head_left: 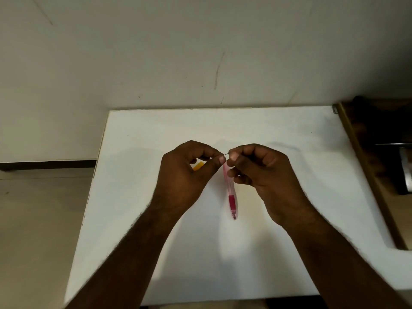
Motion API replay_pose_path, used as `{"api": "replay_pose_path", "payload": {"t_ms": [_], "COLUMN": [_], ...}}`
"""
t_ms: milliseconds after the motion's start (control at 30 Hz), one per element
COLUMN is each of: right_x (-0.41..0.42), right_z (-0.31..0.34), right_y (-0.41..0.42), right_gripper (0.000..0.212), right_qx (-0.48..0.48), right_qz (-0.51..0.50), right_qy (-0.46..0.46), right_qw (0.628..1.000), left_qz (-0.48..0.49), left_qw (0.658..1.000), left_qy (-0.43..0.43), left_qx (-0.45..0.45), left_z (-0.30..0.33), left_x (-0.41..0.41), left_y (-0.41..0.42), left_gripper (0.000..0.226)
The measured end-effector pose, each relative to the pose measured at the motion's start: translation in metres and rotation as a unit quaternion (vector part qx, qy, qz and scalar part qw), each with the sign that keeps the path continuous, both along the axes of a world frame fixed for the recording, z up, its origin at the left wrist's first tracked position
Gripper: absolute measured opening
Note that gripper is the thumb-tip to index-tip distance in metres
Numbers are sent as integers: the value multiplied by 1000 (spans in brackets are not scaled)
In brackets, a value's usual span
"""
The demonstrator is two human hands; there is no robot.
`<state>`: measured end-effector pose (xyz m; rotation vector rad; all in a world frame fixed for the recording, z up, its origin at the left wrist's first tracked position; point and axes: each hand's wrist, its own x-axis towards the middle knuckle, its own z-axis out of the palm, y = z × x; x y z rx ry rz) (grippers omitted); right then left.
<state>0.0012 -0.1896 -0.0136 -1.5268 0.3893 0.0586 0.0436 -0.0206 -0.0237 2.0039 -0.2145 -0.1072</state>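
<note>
Lying under right hand (pixel 263 175), pink pen (pixel 231 197); orange piece (pixel 198 166) behind left hand (pixel 185 175).

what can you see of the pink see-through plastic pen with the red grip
The pink see-through plastic pen is slim, with a red grip near a clear cone and a fine tip. It lies flat on the white table, tip toward the person. Its far end is hidden behind the right hand, which with the left hand pinches a thin dark wire above it. Whether a finger touches the pen cannot be told.
</note>
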Motion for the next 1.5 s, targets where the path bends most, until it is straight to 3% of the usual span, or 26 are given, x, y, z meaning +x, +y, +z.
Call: {"api": "replay_pose_path", "payload": {"t_ms": [167, 267, 433, 600, 967, 1233, 1500], "right_x": [0, 2, 4, 4, 12, 13, 14], "right_z": [1, 2, 4, 2, 2, -2, 0], "right_y": [-1, -6, -20, -21, -18, -10, -8], "right_gripper": [12, 12, 16, 17, 19, 17, 12], "right_qx": [-1, -34, -60, -72, -55, -67, -23], "right_qz": [-30, -73, -143, -149, -154, -142, -159], "right_qy": [1, -5, -16, -22, -19, -7, -3], "right_qw": [1000, 997, 988, 986, 986, 988, 987], "left_qz": [-10, 17, -53, -125, -99, -58, 26], "left_qw": [1000, 999, 978, 947, 951, 953, 985], "left_qy": [-4, 9, -32, 11, 4, 15, 63], "left_qx": [16, 32, 201, 297, 293, 298, 160], "left_z": [-5, -8, -11, -15, -19, -19, -9], "left_x": [-2, -3, -14, -26, -29, -32, -28], "left_y": [-7, -10, -19, -31, -27, -26, -23], "left_gripper": [9, 29, 34, 37, 11, 30, 31]}}
